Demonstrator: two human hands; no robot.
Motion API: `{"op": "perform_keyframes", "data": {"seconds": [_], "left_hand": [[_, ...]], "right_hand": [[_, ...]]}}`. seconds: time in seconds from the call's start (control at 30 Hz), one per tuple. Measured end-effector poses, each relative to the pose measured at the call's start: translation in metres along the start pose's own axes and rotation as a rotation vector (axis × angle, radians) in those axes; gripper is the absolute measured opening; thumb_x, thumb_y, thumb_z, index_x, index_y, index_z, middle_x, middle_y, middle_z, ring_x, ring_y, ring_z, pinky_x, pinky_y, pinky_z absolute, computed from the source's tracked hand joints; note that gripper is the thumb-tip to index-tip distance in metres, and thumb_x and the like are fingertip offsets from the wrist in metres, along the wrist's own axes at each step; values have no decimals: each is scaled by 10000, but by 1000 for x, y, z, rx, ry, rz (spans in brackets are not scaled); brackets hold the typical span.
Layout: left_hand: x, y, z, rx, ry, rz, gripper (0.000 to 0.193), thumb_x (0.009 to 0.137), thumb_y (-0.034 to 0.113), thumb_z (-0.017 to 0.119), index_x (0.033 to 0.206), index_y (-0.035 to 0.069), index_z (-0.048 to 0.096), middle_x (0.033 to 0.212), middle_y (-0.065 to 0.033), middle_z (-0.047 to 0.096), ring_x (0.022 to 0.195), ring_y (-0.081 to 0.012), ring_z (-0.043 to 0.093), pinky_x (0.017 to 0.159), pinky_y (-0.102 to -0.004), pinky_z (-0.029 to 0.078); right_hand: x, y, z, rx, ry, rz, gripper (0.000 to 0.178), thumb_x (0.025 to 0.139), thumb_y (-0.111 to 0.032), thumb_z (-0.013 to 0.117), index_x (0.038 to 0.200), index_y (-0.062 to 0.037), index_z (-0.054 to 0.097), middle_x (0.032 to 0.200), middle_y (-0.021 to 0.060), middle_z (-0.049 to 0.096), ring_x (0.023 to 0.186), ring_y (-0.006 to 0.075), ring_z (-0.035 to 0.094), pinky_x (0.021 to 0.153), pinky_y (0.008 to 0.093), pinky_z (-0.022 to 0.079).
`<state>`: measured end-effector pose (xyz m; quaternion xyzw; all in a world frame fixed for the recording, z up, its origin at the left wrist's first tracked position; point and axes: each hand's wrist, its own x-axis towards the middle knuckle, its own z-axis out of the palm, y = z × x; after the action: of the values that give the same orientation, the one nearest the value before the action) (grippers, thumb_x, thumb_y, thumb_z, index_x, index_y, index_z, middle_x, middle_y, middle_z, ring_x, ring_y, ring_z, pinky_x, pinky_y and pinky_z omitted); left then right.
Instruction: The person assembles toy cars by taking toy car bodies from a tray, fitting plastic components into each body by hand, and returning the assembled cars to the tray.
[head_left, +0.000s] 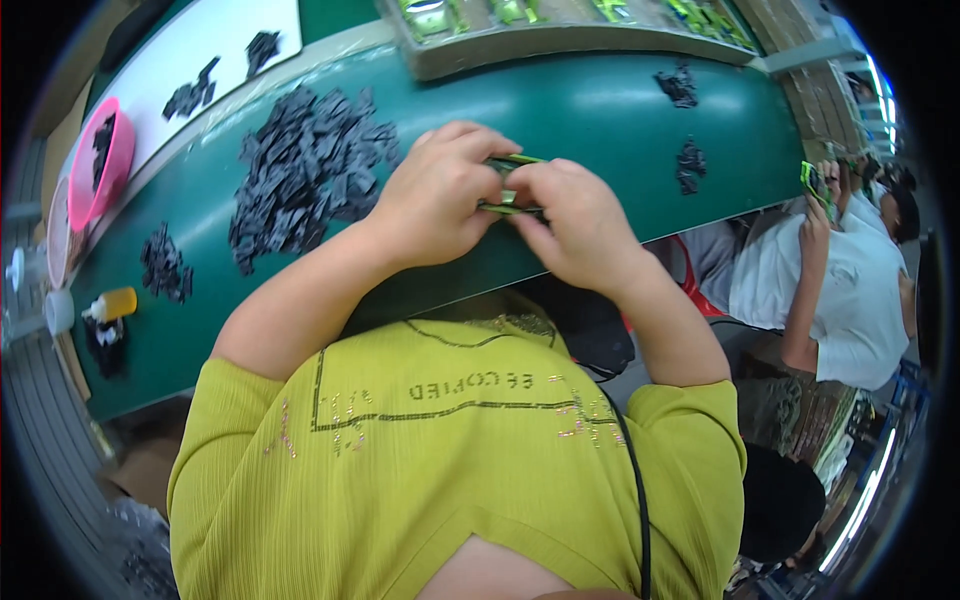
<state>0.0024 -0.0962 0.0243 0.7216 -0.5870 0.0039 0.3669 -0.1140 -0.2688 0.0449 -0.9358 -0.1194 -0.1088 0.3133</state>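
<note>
Above the near edge of the green table, my left hand and my right hand meet around a small green-and-black piece. Fingers of both hands are closed on it and cover most of it, so its exact kind cannot be made out. A pale bit shows in the gap between the fingertips. Just left of my left hand, a large heap of flat black strips lies on the tabletop.
A shallow tray with green items stands along the far side. Small black piles dot the green table. At left are a pink basket and a yellow-filled bottle. A co-worker at right holds a green-and-black piece.
</note>
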Motion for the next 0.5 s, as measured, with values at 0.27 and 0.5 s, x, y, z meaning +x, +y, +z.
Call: {"op": "perform_keyframes", "data": {"seconds": [0.27,0.5], "left_hand": [[0,12,2,26,-9,-7,147,617,37,781,723,40,680,1199,-111,652,1104,-328,580,931,-429,472],[2,10,0,91,-3,-33,127,617,34,768,723,46,698,1211,-110,652,1128,-324,578,926,-435,470]], "right_hand": [[-3,0,2,-206,-3,-110,92,731,-82,710,743,-49,625,837,89,608,820,287,579,727,388,502],[1,3,9,-210,22,-119,105,736,-83,715,778,-44,627,860,90,618,845,300,583,732,399,504]]}}
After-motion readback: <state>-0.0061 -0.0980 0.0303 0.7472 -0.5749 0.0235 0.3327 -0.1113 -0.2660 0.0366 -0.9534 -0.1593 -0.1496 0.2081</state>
